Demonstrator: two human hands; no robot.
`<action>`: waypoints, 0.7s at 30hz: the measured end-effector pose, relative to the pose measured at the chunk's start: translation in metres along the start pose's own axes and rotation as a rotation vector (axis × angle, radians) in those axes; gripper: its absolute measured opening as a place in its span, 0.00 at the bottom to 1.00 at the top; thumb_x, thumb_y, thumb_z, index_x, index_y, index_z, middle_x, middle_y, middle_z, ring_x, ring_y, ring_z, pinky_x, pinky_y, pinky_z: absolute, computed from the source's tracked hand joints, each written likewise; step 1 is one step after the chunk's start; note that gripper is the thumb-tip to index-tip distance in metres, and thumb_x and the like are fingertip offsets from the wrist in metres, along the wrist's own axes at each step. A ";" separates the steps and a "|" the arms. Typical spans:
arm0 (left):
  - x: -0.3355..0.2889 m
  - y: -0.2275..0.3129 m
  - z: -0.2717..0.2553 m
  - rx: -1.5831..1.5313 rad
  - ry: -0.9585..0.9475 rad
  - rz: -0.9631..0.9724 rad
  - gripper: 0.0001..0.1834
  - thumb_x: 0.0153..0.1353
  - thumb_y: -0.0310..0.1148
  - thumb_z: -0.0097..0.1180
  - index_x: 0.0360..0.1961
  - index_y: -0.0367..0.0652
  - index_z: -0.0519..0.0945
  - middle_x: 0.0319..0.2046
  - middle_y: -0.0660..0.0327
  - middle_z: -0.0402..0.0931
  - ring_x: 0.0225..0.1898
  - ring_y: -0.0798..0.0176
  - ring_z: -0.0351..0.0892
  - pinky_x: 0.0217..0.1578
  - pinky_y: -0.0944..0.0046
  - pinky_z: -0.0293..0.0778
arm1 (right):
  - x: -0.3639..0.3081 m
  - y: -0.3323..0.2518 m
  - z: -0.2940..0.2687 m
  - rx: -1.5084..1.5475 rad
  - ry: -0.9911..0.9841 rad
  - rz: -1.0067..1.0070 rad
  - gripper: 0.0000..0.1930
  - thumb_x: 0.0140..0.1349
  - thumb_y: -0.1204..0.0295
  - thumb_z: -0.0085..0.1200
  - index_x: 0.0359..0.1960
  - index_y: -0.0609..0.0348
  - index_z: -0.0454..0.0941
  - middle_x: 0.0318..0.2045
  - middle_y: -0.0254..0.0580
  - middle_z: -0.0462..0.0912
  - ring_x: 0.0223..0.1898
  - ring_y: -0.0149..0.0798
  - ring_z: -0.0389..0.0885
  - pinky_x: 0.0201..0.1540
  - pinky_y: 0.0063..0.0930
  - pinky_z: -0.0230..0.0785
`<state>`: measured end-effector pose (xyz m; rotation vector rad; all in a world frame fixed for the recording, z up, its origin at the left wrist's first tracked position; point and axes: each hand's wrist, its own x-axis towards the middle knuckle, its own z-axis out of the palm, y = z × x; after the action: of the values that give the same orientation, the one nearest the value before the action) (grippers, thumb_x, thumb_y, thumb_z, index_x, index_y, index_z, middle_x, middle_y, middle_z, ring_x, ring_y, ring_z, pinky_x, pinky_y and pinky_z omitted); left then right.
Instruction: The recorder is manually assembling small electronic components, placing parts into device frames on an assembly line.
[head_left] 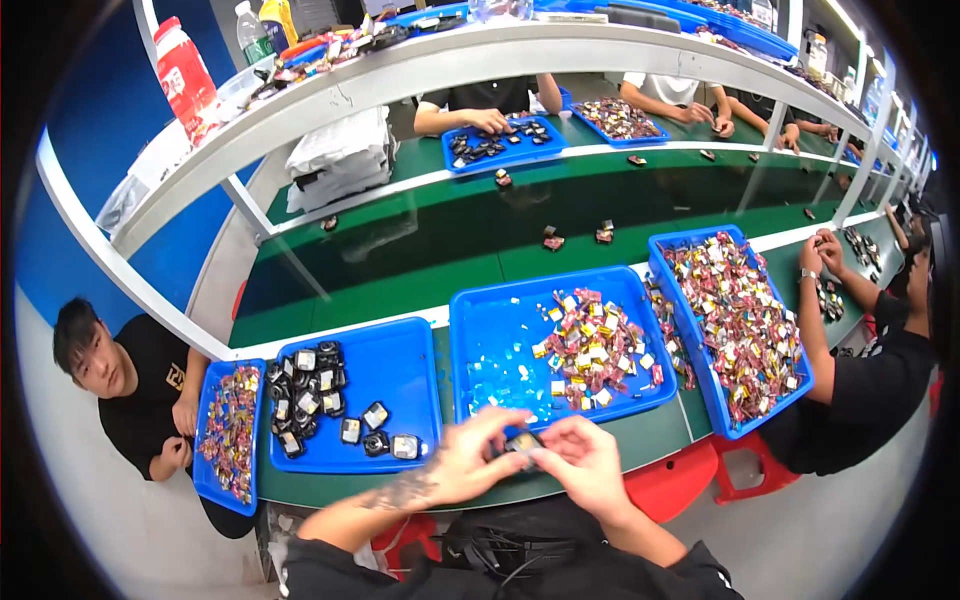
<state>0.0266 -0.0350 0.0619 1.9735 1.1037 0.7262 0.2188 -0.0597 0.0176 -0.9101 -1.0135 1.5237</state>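
Observation:
In front of me, at the near edge of the green bench, my left hand (pixel 472 462) and my right hand (pixel 588 468) close together on a small black plastic housing (pixel 522 441). Fingers of both hands cover much of it. Just beyond, a blue tray (pixel 500 301) bears a heap of small parts (pixel 597 345) with reddish wires, white and yellow bits, plus pale scraps at its left side. To the left, another blue tray (pixel 398 347) contains several black housings (pixel 308 390) with pale square faces; a few lie apart near its front.
A deep blue bin (pixel 737 431) full of wired parts stands at right, a narrower blue tray (pixel 256 440) at far left. A white shelf frame (pixel 330 95) crosses above the green conveyor (pixel 420 270). Co-workers sit left, right and opposite; a red stool (pixel 680 485) stands nearby.

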 end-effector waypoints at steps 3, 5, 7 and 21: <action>-0.018 -0.039 0.047 -0.701 0.007 -0.346 0.15 0.69 0.31 0.49 0.52 0.35 0.74 0.40 0.61 0.77 0.34 0.69 0.77 0.36 0.68 0.75 | 0.009 0.020 0.012 0.090 0.028 0.051 0.10 0.60 0.81 0.60 0.41 0.67 0.74 0.36 0.42 0.82 0.36 0.28 0.82 0.40 0.20 0.76; -0.011 -0.039 0.049 -0.635 0.184 -0.214 0.16 0.72 0.34 0.44 0.54 0.34 0.73 0.37 0.59 0.76 0.32 0.71 0.77 0.35 0.71 0.75 | 0.011 0.026 0.013 0.140 0.009 0.062 0.08 0.61 0.78 0.60 0.39 0.67 0.75 0.35 0.41 0.82 0.33 0.26 0.82 0.36 0.20 0.75; -0.007 -0.056 0.037 -0.633 0.184 -0.214 0.17 0.74 0.35 0.41 0.53 0.33 0.73 0.38 0.56 0.77 0.32 0.68 0.79 0.35 0.70 0.78 | 0.018 0.018 0.006 -0.189 -0.030 0.000 0.07 0.60 0.79 0.60 0.38 0.66 0.77 0.34 0.40 0.81 0.32 0.26 0.81 0.33 0.20 0.74; 0.020 -0.081 -0.016 -1.322 0.252 -0.271 0.15 0.69 0.30 0.47 0.55 0.38 0.67 0.49 0.46 0.75 0.41 0.56 0.81 0.40 0.61 0.80 | 0.170 -0.038 -0.061 -1.471 -0.193 -0.340 0.04 0.49 0.75 0.59 0.27 0.59 0.80 0.33 0.48 0.80 0.41 0.52 0.79 0.44 0.42 0.72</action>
<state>-0.0134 0.0159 0.0065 0.6155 0.6577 1.1494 0.2596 0.1202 0.0249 -1.4148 -2.3502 0.3707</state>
